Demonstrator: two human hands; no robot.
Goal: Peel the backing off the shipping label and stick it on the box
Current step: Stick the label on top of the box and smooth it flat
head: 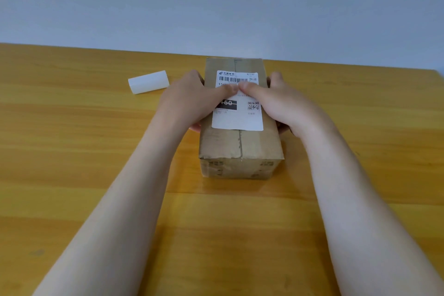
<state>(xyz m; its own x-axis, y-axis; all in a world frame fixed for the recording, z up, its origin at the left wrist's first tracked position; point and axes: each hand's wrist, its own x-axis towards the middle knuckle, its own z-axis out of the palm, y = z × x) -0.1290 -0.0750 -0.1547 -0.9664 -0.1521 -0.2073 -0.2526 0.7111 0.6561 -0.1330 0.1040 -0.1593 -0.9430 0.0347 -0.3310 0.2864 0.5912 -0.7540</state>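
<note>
A brown cardboard box [240,146] stands on the wooden table, long side pointing away from me. A white shipping label [237,120] with a barcode and QR code lies flat on its top. My left hand [189,103] clasps the box's left side, thumb lying on the label. My right hand [286,106] clasps the right side, thumb also on the label. Both thumb tips meet near the label's middle, just below the barcode. A curled white backing sheet [148,81] lies on the table to the left of the box.
The wooden table [72,151] stretches wide on both sides and toward me. Its far edge meets a plain grey wall just behind the box.
</note>
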